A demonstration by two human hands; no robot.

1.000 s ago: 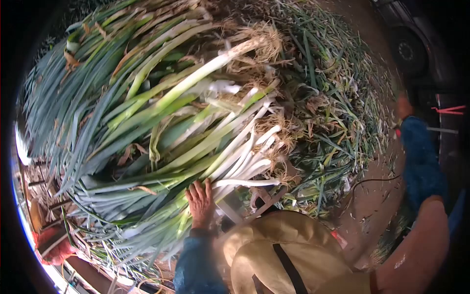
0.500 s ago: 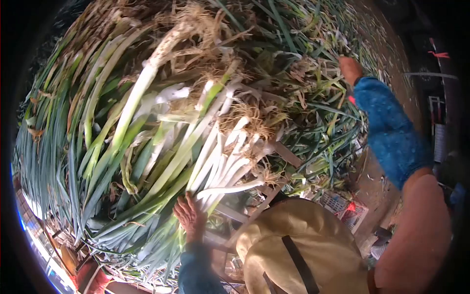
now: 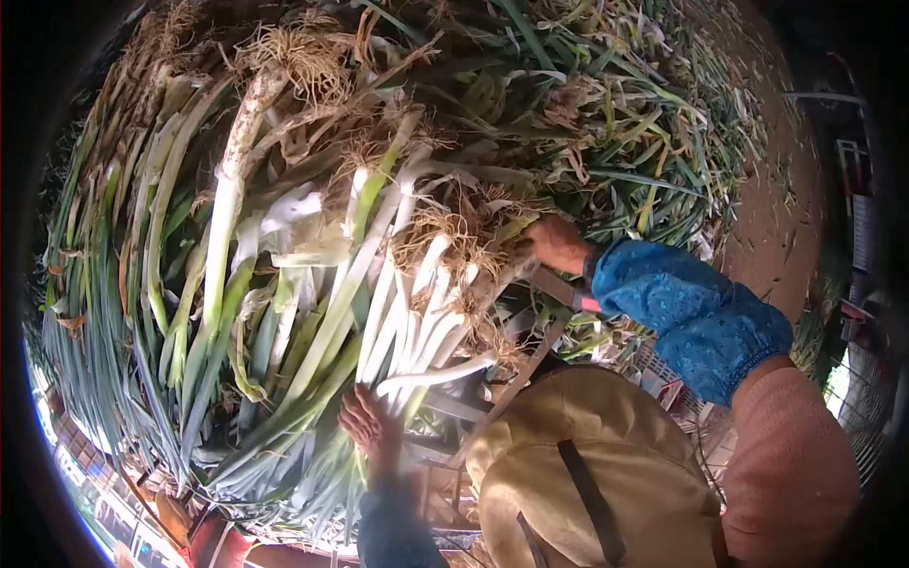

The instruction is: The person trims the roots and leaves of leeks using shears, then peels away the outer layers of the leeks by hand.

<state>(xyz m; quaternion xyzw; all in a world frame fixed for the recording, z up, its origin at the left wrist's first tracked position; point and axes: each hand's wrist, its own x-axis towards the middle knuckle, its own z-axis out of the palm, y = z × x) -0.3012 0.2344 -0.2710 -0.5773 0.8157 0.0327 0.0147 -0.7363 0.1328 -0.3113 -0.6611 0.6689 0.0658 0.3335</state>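
A bundle of green onions (image 3: 431, 331) with thick white stems and tangled roots lies slanting in front of me. My left hand (image 3: 371, 423) rests at the lower part of the bundle, fingers curled over the stems where white turns to green. At the root end, my right hand (image 3: 561, 244) is closed beside the brown roots (image 3: 473, 241); its fingertips and anything in them are hidden. Below the right cuff shows a small red piece (image 3: 589, 304) I cannot identify. One large green onion (image 3: 227, 204) with bushy roots lies left of the bundle.
A big heap of green onions (image 3: 95, 331) spreads across the left. Loose leaf trimmings (image 3: 653, 123) cover the upper right, beside brown ground (image 3: 772, 246). Slats of a frame (image 3: 521, 383) stand under the bundle, close to a tan cloth-covered form (image 3: 587, 454) at the bottom.
My right hand has come in from the far right to the root end of the bundle. My left hand stays on the stems. The view has shifted slightly.
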